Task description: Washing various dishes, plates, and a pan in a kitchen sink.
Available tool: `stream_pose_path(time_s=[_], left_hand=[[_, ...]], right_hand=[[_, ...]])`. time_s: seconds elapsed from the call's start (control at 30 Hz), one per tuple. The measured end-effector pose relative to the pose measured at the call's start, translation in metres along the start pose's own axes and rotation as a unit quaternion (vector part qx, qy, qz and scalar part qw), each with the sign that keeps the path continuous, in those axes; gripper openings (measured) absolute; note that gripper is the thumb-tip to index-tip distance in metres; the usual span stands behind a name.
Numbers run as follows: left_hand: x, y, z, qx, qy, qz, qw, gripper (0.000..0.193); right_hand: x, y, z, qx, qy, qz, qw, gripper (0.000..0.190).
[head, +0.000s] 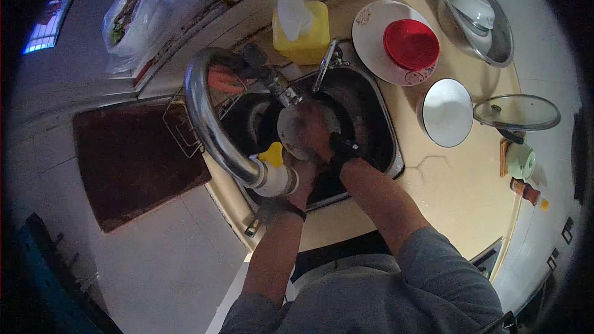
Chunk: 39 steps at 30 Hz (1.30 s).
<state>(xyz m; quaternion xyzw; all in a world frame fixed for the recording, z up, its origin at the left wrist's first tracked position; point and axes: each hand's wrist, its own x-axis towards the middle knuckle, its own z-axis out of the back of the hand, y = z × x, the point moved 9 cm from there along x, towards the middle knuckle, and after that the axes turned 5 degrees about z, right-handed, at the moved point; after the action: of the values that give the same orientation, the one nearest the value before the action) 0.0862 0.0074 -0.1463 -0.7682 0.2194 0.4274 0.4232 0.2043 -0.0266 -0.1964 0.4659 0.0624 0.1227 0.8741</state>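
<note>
Over the dark sink basin (371, 102), a round pale bowl or plate (291, 130) lies beneath the faucet's metal spout (288, 95). My right hand (315, 125) is on its surface, blurred, and I cannot tell whether the fingers are closed on something. My left hand (306, 178) is at its near edge, partly hidden behind a white fitting with a yellow lever (274, 154) on a thick curved metal pipe (199, 116). The fingers of the left hand are hidden. A dark round pan or basin (345, 116) seems to sit beneath the pale dish. Both wrists wear dark bands.
A yellow jug (301, 51) stands behind the sink. To the right are a patterned white plate (366, 41) bearing a red bowl (412, 45), a white bowl (448, 112), a steel basin (508, 51) holding dishes and a glass lid (524, 112). A wire rack (178, 134) is left.
</note>
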Motion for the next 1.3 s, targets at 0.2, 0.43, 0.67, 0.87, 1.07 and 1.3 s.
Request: stream_pose_path(time_s=[0.2,0.43,0.67,0.87,1.07,1.3], left_hand=[[0.016,-0.003,0.05,0.248,0.002,-0.273,0.929,0.058],[0.019,-0.014,0.064,0.231,-0.075,-0.177,0.954,0.054],[0.022,0.019,0.032,-0.072,-0.032,0.025,0.997,0.049],[0.059,0.027,0.102,0.076,0.063,-0.156,0.983,0.045],[-0.021,-0.02,0.001,-0.15,-0.03,-0.092,0.984,0.061],[-0.022,0.008,0.025,-0.274,-0.022,-0.039,0.961,0.068]], right_hand=[[-0.04,0.04,-0.018,0.053,0.346,0.152,0.924,0.035],[-0.056,-0.007,0.024,-0.179,0.244,0.15,0.942,0.03],[0.019,0.002,0.007,-0.034,0.009,-0.059,0.998,0.038],[-0.042,0.054,-0.028,0.056,0.219,0.167,0.96,0.037],[-0.058,0.024,0.048,-0.011,0.242,0.064,0.968,0.035],[-0.057,0.027,0.156,0.07,-0.114,-0.177,0.975,0.044]])
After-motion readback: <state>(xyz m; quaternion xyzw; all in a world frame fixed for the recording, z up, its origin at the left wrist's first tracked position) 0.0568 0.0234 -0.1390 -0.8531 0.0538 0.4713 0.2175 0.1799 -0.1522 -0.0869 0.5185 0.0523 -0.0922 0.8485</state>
